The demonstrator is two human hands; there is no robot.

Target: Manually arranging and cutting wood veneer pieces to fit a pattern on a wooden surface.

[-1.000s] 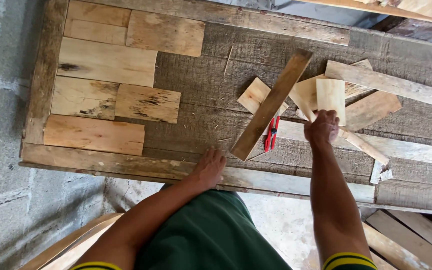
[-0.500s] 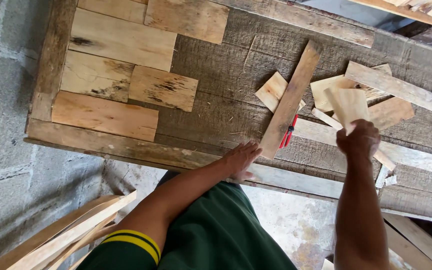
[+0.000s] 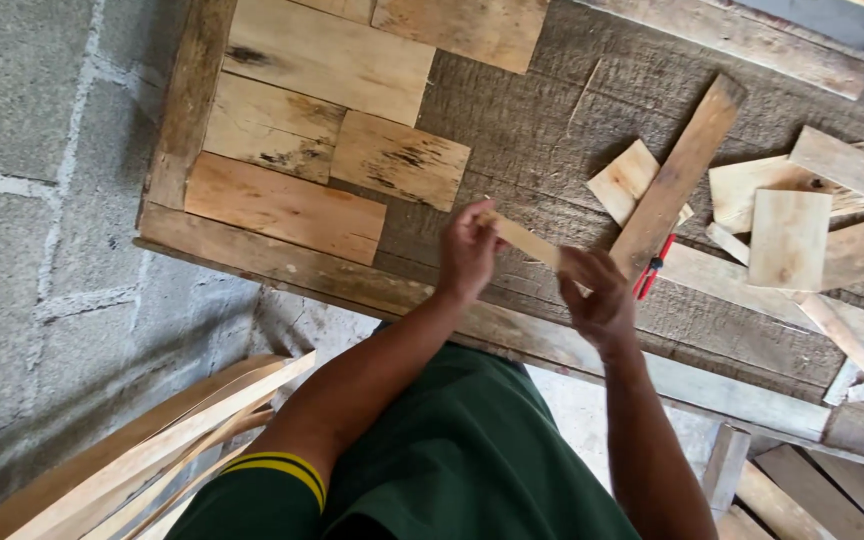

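Both hands hold one thin wood strip (image 3: pixel 524 240) above the near edge of the table (image 3: pixel 552 130); left hand (image 3: pixel 467 250) fingers closed on the strip's left end, right hand (image 3: pixel 597 295) curled around its right end, strip slightly tilted. Just right of the right hand: red-handled tool (image 3: pixel 652 268) lying beside a long plank (image 3: pixel 677 175) that leans diagonally. Far right, a loose heap of offcuts, incl. a squarish pale piece (image 3: pixel 787 238). Far left on the table, fitted flat boards (image 3: pixel 322 60) laid as a patchwork inside a frame. Bent thin slats (image 3: pixel 152 450) lower left by the block wall (image 3: pixel 32 200)
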